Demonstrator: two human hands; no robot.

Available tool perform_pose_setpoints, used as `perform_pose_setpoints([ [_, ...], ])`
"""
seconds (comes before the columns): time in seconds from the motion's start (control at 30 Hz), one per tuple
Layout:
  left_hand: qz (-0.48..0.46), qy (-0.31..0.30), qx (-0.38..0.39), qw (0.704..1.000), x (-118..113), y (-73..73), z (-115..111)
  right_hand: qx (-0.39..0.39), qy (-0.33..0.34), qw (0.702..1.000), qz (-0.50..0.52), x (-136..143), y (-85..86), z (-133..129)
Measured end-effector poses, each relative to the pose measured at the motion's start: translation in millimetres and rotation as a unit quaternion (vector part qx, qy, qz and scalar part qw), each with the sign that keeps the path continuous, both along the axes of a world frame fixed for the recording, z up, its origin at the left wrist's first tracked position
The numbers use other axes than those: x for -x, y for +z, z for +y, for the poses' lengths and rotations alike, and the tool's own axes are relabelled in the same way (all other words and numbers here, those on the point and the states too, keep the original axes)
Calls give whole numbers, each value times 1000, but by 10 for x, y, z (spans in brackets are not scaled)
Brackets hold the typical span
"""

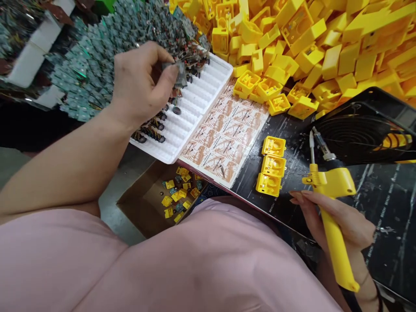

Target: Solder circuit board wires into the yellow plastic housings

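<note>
My left hand (139,84) pinches a small grey circuit board (181,74) between thumb and fingers, above a white ribbed tray (198,97). Piled boards with wires and small round black parts cover the tray's far left side. On the right, my right hand (344,223) holds a yellow soldering gun (334,234), its metal tip pointing away from me. The handle lies across the hand, and some fingers are hidden behind it. Left of the right fingertips, three open yellow plastic housings (273,166) stand in a row on the black bench mat (250,190).
A large heap of yellow housings (292,47) fills the back right. A black fan (367,130) stands beyond the soldering gun. A printed sheet (224,138) lies beside the tray. Below the bench edge, a cardboard box (139,199) contains yellow housings and loose parts.
</note>
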State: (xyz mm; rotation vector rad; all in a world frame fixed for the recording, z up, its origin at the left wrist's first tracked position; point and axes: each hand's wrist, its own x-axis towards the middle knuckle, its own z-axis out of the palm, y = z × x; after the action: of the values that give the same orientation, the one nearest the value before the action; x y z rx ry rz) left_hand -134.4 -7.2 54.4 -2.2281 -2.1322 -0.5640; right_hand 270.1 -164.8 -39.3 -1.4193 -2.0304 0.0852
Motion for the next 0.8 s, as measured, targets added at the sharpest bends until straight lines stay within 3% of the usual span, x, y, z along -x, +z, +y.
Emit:
perform_pose_setpoints([
  [0.1,-53,-63,87,993,-134,1,97,-107,55,992,-26,65,61,80],
  [0.17,7,-101,144,984,-142,-34,117,-136,66,988,-41,107,109,135],
  [0.33,273,-39,138,951,19,-109,77,-133,76,987,-39,137,151,183],
  [0.47,305,1,124,944,91,-48,98,-111,81,990,-21,140,127,148],
  [0.57,222,19,64,973,47,41,76,-44,81,996,8,145,100,97],
  [0.67,9,-25,25,999,-99,59,0,-2,88,996,2,171,78,54],
  [0.8,-226,-158,99,956,-490,-91,-80,-3,86,996,-38,271,14,46],
])
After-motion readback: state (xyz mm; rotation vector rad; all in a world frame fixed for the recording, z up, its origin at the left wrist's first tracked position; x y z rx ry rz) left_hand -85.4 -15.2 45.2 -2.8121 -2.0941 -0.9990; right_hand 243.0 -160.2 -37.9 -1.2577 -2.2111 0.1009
